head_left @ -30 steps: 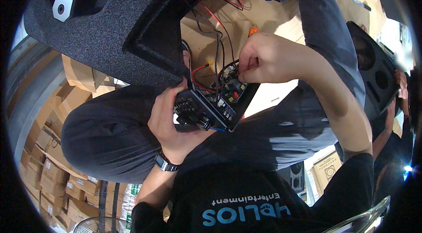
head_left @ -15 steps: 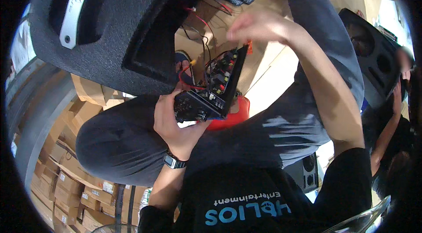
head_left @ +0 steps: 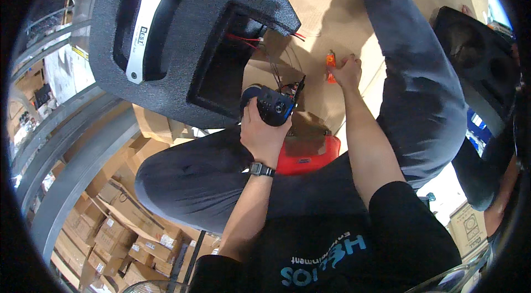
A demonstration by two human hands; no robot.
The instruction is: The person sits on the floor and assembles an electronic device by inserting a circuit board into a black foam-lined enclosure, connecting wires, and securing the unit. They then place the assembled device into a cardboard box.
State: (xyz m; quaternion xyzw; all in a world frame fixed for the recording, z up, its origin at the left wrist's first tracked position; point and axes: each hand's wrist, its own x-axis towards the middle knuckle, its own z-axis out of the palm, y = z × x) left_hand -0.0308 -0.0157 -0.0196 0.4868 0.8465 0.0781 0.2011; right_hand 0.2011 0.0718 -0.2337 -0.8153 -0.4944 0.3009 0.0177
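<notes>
Your left hand (head_left: 264, 130): fingers clamped round wired black module (head_left: 275, 106). Your right hand (head_left: 347, 70): fingers curled on orange tool (head_left: 331, 66), on cardboard (head_left: 315, 11).

Speaker cabinet (head_left: 166, 33) sits up front on my left, its cutout (head_left: 227, 60) facing me. My left hand (head_left: 264, 132) holds the control panel (head_left: 275, 106) just right of that cutout. Screwdriver (head_left: 331, 66) lies on the cardboard sheet (head_left: 321, 11) further right, my right hand (head_left: 348, 70) on it. Second speaker (head_left: 478, 66) far right.
</notes>
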